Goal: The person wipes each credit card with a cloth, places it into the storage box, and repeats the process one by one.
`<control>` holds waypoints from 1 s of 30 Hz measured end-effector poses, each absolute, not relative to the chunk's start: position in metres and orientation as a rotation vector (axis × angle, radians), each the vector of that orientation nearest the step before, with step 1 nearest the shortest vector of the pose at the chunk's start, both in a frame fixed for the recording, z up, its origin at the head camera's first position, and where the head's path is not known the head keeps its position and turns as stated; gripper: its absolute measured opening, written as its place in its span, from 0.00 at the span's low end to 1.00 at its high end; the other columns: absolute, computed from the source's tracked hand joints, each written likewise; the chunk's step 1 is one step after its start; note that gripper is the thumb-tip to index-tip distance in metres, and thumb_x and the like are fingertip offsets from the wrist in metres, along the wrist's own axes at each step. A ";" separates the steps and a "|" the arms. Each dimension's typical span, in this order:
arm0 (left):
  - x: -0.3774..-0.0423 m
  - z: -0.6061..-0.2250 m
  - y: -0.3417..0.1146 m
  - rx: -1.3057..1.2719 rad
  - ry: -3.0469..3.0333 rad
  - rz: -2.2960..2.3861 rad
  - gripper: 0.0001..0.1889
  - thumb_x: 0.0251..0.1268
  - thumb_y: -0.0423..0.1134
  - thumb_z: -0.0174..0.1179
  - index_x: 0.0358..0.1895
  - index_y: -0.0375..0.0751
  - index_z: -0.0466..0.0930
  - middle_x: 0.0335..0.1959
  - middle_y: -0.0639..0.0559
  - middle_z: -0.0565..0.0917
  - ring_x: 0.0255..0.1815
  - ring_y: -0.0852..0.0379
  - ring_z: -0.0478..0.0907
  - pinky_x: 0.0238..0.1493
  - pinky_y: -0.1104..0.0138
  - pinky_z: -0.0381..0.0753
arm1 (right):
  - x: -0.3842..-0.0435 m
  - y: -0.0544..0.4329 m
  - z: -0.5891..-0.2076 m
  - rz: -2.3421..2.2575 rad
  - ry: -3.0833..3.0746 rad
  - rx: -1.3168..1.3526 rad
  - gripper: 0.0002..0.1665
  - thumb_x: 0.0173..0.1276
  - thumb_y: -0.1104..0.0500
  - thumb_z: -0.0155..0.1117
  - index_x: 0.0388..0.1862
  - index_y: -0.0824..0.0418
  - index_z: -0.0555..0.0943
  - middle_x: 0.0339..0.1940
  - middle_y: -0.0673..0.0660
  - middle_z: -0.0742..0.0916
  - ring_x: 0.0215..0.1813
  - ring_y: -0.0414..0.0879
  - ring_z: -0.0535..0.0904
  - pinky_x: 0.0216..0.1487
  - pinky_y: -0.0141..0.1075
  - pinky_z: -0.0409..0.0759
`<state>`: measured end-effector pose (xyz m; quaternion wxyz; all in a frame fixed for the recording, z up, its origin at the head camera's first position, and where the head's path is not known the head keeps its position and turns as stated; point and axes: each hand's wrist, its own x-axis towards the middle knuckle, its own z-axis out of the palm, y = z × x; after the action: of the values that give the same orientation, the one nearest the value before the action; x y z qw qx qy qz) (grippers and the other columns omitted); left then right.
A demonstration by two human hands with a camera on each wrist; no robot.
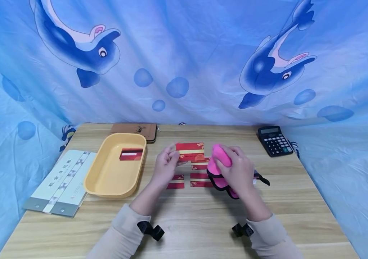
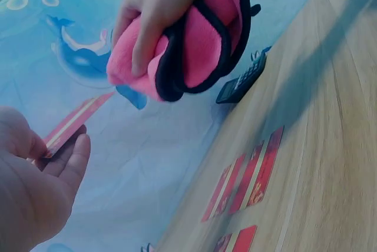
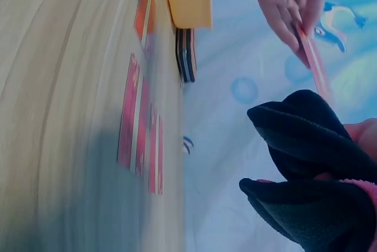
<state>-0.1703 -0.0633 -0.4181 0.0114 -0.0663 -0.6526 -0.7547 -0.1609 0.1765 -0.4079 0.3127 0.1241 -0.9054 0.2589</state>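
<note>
Card, red with a pale band, is held by the person's left hand, its thumb and fingers pinching the nine o'clock end. With twelve o'clock at the far edge of the table, its long axis runs nine to three in the head view, the free end pointing toward the pink cloth. The right hand is curled round that black-edged cloth, bunching it at the card's three to four o'clock. A narrow gap parts card from cloth in the head and left wrist views; the left hand is the nearer one, already on the card. The left wrist view shows both raised above the tabletop.

Three similar cards lie on the wood between five and seven o'clock from the held one. At nine o'clock from the left hand stands the yellow tray, containing another card. The calculator sits near two o'clock from the right hand.
</note>
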 end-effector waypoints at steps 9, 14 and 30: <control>-0.175 -0.418 -0.068 -0.177 -2.007 -2.402 0.15 0.79 0.30 0.50 0.62 0.32 0.79 0.44 0.45 0.81 0.44 0.50 0.86 0.52 0.60 0.87 | -0.161 0.191 -0.411 0.771 -2.302 0.311 0.30 0.53 0.50 0.83 0.55 0.58 0.88 0.42 0.60 0.88 0.36 0.55 0.85 0.28 0.46 0.80; -0.176 -0.419 -0.071 -0.248 -2.078 -2.393 0.19 0.79 0.31 0.44 0.66 0.33 0.77 0.53 0.45 0.80 0.39 0.51 0.84 0.53 0.58 0.86 | -0.159 0.193 -0.413 0.822 -2.258 0.317 0.30 0.52 0.52 0.84 0.54 0.59 0.88 0.42 0.60 0.88 0.36 0.54 0.85 0.27 0.44 0.80; -0.184 -0.432 -0.068 0.005 -1.939 -2.568 0.16 0.78 0.34 0.54 0.60 0.26 0.77 0.55 0.35 0.84 0.40 0.53 0.89 0.49 0.60 0.87 | -0.159 0.189 -0.415 0.865 -2.184 0.366 0.29 0.50 0.56 0.85 0.53 0.61 0.88 0.43 0.60 0.89 0.38 0.54 0.85 0.27 0.45 0.82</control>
<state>-0.1841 -0.0685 -0.4320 -0.0382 0.0016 -0.6021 -0.7975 -0.1586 0.1892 -0.4146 0.3732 0.1428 -0.8523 0.3375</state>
